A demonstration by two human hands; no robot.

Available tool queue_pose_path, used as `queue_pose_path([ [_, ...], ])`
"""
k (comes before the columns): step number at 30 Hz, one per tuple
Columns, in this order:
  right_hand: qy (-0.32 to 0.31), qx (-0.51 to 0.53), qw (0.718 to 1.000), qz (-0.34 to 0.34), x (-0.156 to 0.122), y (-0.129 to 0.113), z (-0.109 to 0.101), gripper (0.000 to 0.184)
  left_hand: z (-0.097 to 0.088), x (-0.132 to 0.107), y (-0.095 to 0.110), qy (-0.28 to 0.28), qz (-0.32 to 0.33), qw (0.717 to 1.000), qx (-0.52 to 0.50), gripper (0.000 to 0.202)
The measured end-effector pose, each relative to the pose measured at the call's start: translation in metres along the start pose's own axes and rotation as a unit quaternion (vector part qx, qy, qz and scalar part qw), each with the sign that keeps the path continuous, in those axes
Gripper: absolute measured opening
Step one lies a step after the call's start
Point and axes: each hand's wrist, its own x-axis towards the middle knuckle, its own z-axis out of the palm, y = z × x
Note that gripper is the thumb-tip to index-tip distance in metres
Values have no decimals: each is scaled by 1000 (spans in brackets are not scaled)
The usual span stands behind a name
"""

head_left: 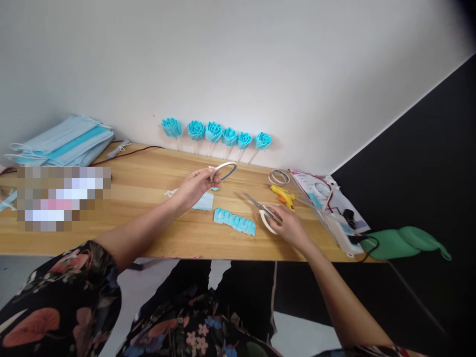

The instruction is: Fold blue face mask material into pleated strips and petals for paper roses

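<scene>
My left hand is raised over the wooden table, its fingers pinched on a roll of tape held up on edge. My right hand rests on the table to the right, closed round the white handles of a pair of scissors whose blades point left. Between the hands lie a folded, pleated blue strip and a flat blue mask piece. Several blue fabric roses on sticks lean against the wall behind.
A stack of blue face masks sits at the far left. A yellow glue gun, another tape ring, papers and cables crowd the right end. A green object lies off the table's right edge.
</scene>
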Motion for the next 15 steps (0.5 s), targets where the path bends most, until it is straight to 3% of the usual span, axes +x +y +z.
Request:
queue_pose_path([
  [3,40,260,963,60,-2,-12,-9,42,0,0,1,8,7,1000,-1,27],
  [6,28,412,906,90,-5,-39,-12,52,0,-1,0,8,10,1000,3,29],
  [10,-54,523,849,56,-4,-77,-3,53,-1,-1,-2,10,4,1000,8,27],
  [15,-133,565,815,3,8,-98,15,58,1,-2,-3,11,3,1000,1,26],
])
